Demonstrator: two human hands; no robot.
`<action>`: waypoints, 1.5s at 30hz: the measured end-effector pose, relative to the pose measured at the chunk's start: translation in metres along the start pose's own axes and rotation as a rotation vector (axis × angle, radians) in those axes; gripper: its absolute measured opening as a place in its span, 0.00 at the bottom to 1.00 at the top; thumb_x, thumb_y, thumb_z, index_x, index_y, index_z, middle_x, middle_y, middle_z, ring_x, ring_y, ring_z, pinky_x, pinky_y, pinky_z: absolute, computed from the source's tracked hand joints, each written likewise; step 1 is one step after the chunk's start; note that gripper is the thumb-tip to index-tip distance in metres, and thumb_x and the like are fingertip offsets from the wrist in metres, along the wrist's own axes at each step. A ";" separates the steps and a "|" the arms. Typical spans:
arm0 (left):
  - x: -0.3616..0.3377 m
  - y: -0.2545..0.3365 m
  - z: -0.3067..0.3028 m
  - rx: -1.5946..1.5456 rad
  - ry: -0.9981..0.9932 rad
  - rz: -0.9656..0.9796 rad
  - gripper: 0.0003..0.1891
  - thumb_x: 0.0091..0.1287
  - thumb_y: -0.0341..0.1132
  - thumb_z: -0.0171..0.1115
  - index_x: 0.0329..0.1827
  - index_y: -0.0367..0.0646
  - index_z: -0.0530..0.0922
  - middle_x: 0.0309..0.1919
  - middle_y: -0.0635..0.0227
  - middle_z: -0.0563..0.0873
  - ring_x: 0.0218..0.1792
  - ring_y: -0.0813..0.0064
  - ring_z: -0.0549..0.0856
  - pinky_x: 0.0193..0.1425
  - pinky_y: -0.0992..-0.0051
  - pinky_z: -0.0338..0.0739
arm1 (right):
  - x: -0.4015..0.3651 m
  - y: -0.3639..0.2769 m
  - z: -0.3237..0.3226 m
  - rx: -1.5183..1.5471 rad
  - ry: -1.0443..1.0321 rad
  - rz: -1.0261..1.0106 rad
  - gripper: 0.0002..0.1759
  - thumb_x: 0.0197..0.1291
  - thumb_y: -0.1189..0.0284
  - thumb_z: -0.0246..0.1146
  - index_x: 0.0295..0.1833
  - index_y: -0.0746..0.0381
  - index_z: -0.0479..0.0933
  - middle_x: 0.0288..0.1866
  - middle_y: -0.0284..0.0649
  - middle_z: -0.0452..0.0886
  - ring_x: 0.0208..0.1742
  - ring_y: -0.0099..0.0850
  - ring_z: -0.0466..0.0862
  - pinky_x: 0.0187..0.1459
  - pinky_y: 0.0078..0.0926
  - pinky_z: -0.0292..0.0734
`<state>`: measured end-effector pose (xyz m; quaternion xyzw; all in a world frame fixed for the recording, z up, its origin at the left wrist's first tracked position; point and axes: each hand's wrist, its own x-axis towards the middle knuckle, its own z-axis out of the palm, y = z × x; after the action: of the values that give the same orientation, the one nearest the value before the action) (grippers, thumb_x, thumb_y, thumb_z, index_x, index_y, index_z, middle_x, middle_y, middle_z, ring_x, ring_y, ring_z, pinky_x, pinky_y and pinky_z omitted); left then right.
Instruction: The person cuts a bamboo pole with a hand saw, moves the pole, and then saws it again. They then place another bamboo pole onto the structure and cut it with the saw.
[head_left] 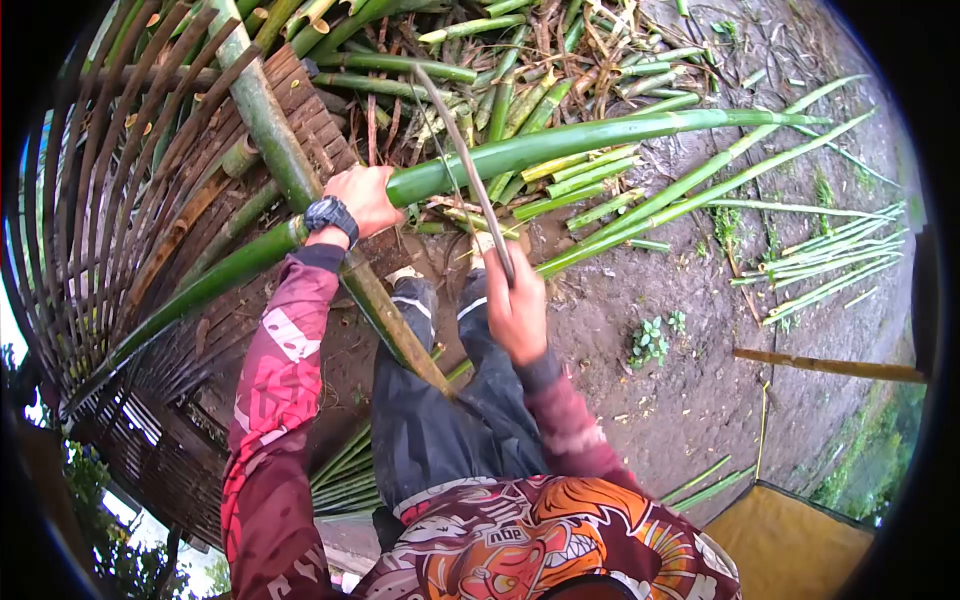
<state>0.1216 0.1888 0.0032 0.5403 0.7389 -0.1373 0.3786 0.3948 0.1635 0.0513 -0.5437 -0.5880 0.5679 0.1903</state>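
A long green bamboo pole (560, 143) lies across my view, thick near my body and tapering to the right. My left hand (362, 200), with a dark watch at the wrist, is closed around it where it crosses a weathered support pole (268, 120). In my right hand (517, 305) is the lower end of a bow saw (462, 150), with a curved wooden back and a thin blade. The saw stands across the bamboo, a short way right of my left hand, its blade overlapping the pole in this view.
Cut bamboo pieces (585, 180) and scraps pile up beyond the pole. Thin green stalks (830, 262) lie on the muddy ground (640, 420) at right. Curved wooden slats (95, 190) rise at left. A tan sheet (790, 535) is at lower right.
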 end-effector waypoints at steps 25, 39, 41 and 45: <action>-0.019 -0.003 0.025 -0.039 0.225 0.018 0.23 0.53 0.45 0.76 0.49 0.42 0.83 0.40 0.52 0.92 0.45 0.48 0.92 0.54 0.53 0.87 | 0.020 0.011 0.022 0.029 0.054 -0.089 0.07 0.77 0.74 0.60 0.54 0.61 0.82 0.29 0.43 0.80 0.27 0.39 0.84 0.33 0.35 0.77; -0.016 -0.010 0.046 0.105 0.355 0.041 0.17 0.60 0.44 0.72 0.46 0.44 0.81 0.35 0.52 0.92 0.37 0.49 0.93 0.43 0.52 0.88 | -0.029 0.000 -0.012 -0.290 -0.095 -0.008 0.11 0.74 0.79 0.57 0.55 0.62 0.83 0.37 0.53 0.86 0.38 0.46 0.91 0.39 0.41 0.82; -0.005 -0.012 0.035 0.137 0.396 0.035 0.17 0.60 0.44 0.72 0.46 0.45 0.80 0.34 0.54 0.91 0.37 0.50 0.93 0.42 0.53 0.88 | 0.015 0.008 0.022 -0.065 0.004 -0.088 0.09 0.76 0.76 0.57 0.54 0.63 0.82 0.34 0.54 0.83 0.34 0.51 0.88 0.37 0.45 0.79; -0.005 -0.013 0.041 0.151 0.468 0.073 0.20 0.62 0.50 0.73 0.45 0.45 0.80 0.36 0.53 0.92 0.38 0.49 0.92 0.43 0.53 0.88 | 0.018 -0.001 0.012 0.037 0.046 -0.105 0.08 0.77 0.73 0.59 0.52 0.63 0.82 0.33 0.55 0.83 0.34 0.53 0.87 0.36 0.45 0.79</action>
<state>0.1276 0.1554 -0.0237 0.6104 0.7742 -0.0494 0.1602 0.3784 0.1738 0.0417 -0.5212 -0.6007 0.5553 0.2432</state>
